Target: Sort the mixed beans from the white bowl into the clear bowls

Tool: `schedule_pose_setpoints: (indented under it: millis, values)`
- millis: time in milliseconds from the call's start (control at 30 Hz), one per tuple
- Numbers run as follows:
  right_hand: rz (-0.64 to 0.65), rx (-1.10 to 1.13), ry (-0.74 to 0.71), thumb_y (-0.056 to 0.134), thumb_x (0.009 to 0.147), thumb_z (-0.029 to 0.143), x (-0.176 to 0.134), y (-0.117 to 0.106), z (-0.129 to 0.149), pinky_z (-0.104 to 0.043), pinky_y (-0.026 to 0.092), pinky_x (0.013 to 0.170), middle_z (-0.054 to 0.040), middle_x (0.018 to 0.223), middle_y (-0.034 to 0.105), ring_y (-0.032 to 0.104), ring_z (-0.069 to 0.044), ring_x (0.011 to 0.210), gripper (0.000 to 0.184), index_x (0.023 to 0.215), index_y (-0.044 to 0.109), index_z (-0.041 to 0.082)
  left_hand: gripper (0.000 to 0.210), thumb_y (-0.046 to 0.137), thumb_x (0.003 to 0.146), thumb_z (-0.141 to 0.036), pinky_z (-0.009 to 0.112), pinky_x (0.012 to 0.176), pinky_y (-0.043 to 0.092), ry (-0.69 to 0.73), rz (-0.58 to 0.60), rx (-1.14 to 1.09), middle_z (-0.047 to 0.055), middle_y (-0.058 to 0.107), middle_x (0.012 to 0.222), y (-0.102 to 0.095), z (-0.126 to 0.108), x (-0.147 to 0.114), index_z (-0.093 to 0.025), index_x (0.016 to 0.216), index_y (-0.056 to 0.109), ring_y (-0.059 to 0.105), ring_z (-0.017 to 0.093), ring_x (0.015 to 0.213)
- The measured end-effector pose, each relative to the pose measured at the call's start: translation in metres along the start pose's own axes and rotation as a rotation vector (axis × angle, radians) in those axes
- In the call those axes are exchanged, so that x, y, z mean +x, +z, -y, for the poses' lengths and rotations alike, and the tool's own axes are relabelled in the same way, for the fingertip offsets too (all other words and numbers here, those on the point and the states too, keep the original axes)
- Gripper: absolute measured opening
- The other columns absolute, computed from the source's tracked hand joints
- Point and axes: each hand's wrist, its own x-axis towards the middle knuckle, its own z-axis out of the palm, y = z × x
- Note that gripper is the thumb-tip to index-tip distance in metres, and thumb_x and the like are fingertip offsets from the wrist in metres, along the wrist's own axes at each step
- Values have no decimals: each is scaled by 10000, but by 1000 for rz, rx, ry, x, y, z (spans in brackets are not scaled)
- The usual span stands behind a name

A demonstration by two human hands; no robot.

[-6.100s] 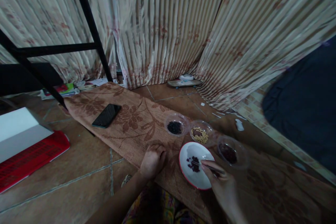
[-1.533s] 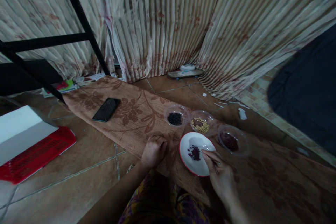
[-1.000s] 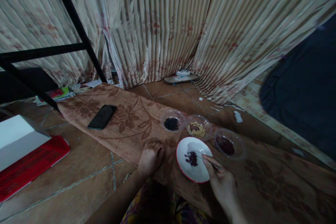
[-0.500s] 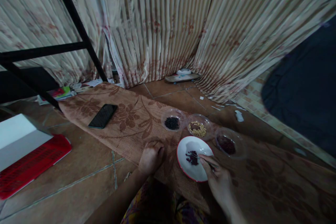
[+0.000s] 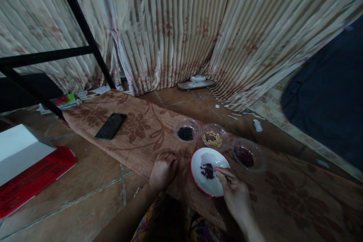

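My right hand pinches a pair of thin metal tweezers over a white bowl with a red rim. Their tips reach into a small heap of dark red beans inside; whether a bean is between them is too small to tell. My left hand rests on the patterned cloth left of the bowl, fingers curled into a fist, with nothing seen in it. Behind the bowl stand three clear plastic bowls, holding black beans, yellow soybeans and dark red beans.
A dark phone lies on the brown floral cloth to the left. On the tiled floor are a red and white box and a skateboard by the striped curtain. A black metal frame rises at the left.
Both hands stay in almost the same place. The tweezers have shifted very slightly over the beans in the bowl.
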Motion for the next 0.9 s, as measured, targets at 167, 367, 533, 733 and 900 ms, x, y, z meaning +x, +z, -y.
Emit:
schedule_pose_setpoints:
  millis: [167,367,533,733,900]
  values:
    - [-97,28,68,590,817,544,-1,-7,-5,-385,556,829,-105,994,747,699,-262,914,392,916,756,203,191,473,918,-187,352,804,477,12,-3,10,41,684,829,-1,-1,1,-212,804,624,624,193,799]
    - [-443,9,28,649,781,516,21,-63,-3,-419,535,892,-132,1004,748,692,-284,969,400,930,755,160,212,467,916,-206,351,765,480,1,-24,6,41,695,823,-1,0,2,-220,792,638,636,204,797]
    - [-571,-50,37,683,725,563,42,-103,-24,-433,557,827,-152,892,757,706,-314,895,459,837,758,124,213,470,914,-235,340,747,478,3,-40,17,29,695,802,1,2,3,-229,804,652,635,204,786]
    - [-556,3,101,691,738,520,23,-97,-40,-473,517,920,-146,1003,747,686,-313,992,446,927,755,120,198,482,916,-229,339,764,472,-3,-34,48,27,697,807,0,0,3,-234,800,643,631,204,786]
    - [-358,87,220,705,739,512,-4,-78,-26,-376,571,806,-109,983,756,705,-275,927,420,979,764,172,177,495,919,-220,338,794,463,-15,4,41,31,691,827,1,1,3,-217,801,627,627,204,826]
